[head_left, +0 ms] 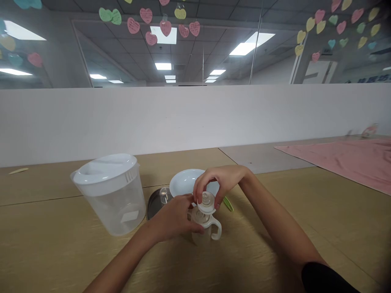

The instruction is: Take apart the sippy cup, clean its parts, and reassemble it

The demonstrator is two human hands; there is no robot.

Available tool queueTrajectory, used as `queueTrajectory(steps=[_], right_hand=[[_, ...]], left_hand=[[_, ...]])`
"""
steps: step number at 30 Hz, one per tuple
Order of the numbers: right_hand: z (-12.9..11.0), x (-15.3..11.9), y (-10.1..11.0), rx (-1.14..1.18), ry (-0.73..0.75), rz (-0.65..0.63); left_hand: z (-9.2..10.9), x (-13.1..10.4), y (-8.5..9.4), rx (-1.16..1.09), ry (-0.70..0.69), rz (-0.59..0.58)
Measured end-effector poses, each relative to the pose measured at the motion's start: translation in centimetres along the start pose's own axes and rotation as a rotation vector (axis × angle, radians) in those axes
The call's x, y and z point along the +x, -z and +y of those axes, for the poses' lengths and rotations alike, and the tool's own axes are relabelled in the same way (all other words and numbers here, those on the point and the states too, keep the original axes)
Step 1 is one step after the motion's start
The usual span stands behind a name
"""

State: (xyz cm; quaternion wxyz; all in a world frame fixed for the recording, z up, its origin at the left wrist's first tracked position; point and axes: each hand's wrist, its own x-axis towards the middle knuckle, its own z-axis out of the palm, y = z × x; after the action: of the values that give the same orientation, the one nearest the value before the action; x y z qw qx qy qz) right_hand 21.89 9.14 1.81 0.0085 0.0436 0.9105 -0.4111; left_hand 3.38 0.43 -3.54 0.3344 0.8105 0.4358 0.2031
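Note:
In front of me a clear baby bottle [201, 237] stands on the table, with a white handle [218, 228] curving out on its right. My left hand [174, 217] grips the bottle around its upper part. From above, the fingers of my right hand [221, 181] are closed on a bottle nipple [207, 200] set in a white ring. This ring is tilted right over the bottle's mouth; whether the two touch I cannot tell. A clear dome-shaped cap [165, 194] stands just beyond my left hand on a dark round tray [152, 206].
A white bowl [183, 179] and a green utensil [228, 204] are behind my hands. To the left stands a lidded clear plastic pitcher [114, 203]. A thin wooden stick [18, 171] lies far left, a pink cloth [351, 158] far right. A white partition [183, 118] closes off the table's back.

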Motion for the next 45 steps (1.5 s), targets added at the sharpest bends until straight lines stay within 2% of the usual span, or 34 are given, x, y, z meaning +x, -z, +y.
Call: queueTrajectory(steps=[8,13,17,25,29,34,36,39,43,45], right_hand=[[-0.1,0.6,-0.5,-0.163,-0.057,-0.015],[-0.2,1.0,-0.9,-0.257,-0.173,-0.023],[-0.7,1.0,-1.2,-0.261,-0.231,0.009],[-1.1,0.9,-1.2,-0.227,-0.258,0.031],[-0.9,1.1,-1.4,-0.229,-0.419,0.135],[-0.9,1.3,-1.7,-0.233,-0.593,0.104],[-1.0,1.3,-1.7,-0.262,-0.589,0.104],[-1.1,1.1,-1.5,-0.299,-0.503,0.153],[-1.3,0.8,-1.4,-0.207,-0.35,0.196],[-1.3,0.8,-1.5,-0.174,-0.333,0.197]], left_hand=[[-0.3,0.2,-0.2,-0.06,0.021,0.029],[-1.1,0.5,-0.4,-0.032,0.066,0.06],[-1.2,0.6,-0.5,-0.055,0.059,0.059],[-0.5,0.4,-0.5,0.045,0.045,0.087],[-0.3,0.3,-0.7,0.135,0.059,0.12],[-0.3,0.2,-0.7,0.2,0.028,0.111],[-0.3,0.2,-0.7,0.207,0.025,0.111],[-0.3,0.3,-0.7,0.219,0.03,0.115],[-0.2,0.3,-0.8,0.23,0.031,0.114],[-0.1,0.2,-0.8,0.215,0.036,0.122]])
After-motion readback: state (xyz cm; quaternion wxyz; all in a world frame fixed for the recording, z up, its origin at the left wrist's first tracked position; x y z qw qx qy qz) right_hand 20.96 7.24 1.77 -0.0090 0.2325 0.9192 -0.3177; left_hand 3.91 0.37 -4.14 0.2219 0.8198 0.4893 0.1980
